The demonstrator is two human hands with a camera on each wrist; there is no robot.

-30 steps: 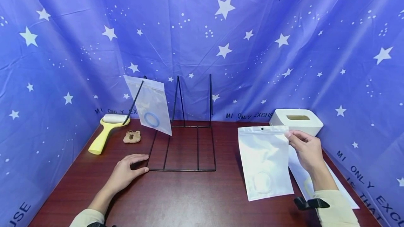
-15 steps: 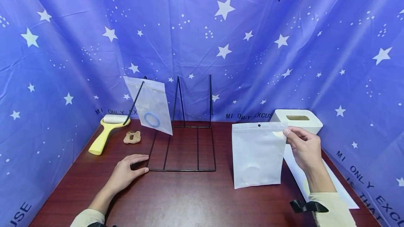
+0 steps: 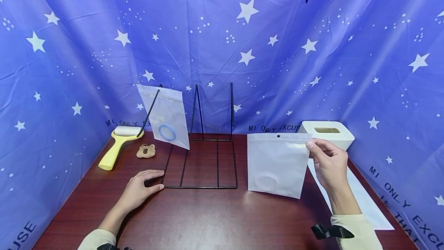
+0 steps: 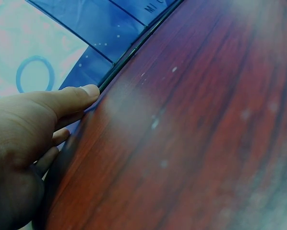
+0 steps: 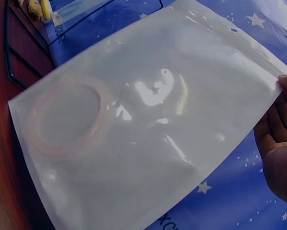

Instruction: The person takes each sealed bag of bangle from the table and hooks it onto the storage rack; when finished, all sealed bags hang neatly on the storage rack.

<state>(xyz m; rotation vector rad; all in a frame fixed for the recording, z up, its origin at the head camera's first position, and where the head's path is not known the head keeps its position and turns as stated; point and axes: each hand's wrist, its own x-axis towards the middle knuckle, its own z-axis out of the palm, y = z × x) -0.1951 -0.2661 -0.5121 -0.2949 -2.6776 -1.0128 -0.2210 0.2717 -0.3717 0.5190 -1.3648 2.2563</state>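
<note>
Above tabletop [image 3: 208,219], apparently, bag's lower edge [image 3: 274,193]

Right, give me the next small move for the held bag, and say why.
Probably ease the right hand left, bringing the hole in the held bag toward a bare prong of the rack: another bag hangs on the leftmost prong, and the left hand touches the rack.

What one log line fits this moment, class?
left hand: touches rack | right hand: pinches bag | second bag: hangs on rack | roller: on table
</note>
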